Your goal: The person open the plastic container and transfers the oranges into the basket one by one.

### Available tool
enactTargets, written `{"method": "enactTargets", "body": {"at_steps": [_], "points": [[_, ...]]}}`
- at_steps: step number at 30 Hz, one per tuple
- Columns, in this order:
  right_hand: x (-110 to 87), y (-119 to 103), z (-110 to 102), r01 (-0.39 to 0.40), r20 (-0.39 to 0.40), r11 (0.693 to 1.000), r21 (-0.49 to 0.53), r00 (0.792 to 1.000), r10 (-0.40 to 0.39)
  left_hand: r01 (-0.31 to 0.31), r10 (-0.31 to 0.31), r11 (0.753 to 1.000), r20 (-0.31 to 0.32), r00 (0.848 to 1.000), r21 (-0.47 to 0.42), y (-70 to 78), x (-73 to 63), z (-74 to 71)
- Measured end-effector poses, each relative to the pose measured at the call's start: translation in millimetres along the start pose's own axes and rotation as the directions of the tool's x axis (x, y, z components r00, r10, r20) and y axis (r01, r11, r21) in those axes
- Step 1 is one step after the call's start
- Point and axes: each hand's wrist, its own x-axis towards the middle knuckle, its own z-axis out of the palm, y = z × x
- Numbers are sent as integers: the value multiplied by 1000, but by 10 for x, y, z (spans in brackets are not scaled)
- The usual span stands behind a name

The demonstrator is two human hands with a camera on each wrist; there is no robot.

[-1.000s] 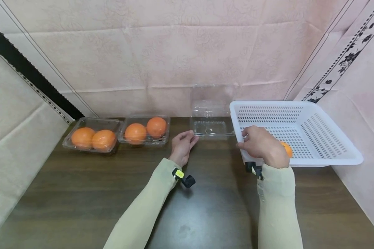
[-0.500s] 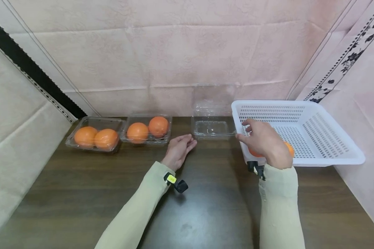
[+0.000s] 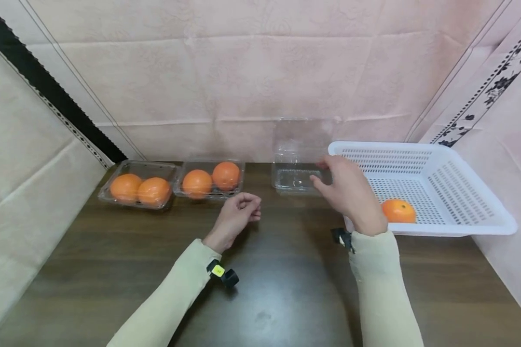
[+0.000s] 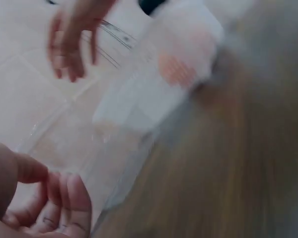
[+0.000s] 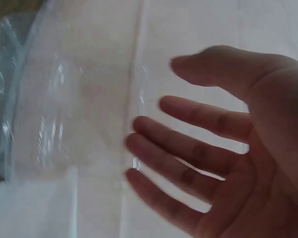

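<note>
My left hand (image 3: 234, 216) is over the table with its fingers loosely bent and nothing visible in them. My right hand (image 3: 351, 190), fingers spread and holding nothing, hovers between an unlidded clear plastic clamshell box (image 3: 296, 177) and the left end of a white basket (image 3: 482, 205). The right wrist view shows that hand's bare palm and separated fingers (image 5: 203, 121). The box's lid (image 3: 304, 137) stands raised against the cloth behind. One orange (image 3: 398, 211) lies near the basket's front wall; the right forearm and hand hide the basket's left part.
Two closed clear boxes stand at the back left, the left box (image 3: 134, 201) and the right box (image 3: 210, 193), each with two oranges. Pink patterned cloth (image 3: 243, 82) rises behind the brown table (image 3: 286, 289).
My left hand has drawn back from the unlidded box, toward the lower left. The right hand has lifted out of the basket and moved left toward the box.
</note>
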Motion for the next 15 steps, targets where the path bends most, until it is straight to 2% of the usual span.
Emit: {"method": "enactTargets", "body": {"at_steps": [2,4,6,8,12,14,15], "points": [[45,-59,87,40,-13,999,-1,999,-40,-78,79,995,-20,997,66,-20,-34,-96],[78,-127,181,69,-20,998,-2,997,-69,-164,171,978,-45,984,127,-17,-84,-194],[107,-190,280,99,-22,995,-17,995,-100,-234,253,953,-79,964,192,8,-143,-292],[133,-241,380,126,-24,991,-40,992,-127,-289,329,921,-122,937,261,56,-208,-383],[201,-308,569,209,-33,975,-77,977,-212,-325,445,843,-218,868,429,123,-288,-555],[246,-347,661,244,-26,966,-81,969,-247,-306,475,809,-252,843,501,137,-297,-651],[269,-373,703,257,-17,963,-83,966,-259,-292,482,794,-261,836,533,141,-299,-701]]}}
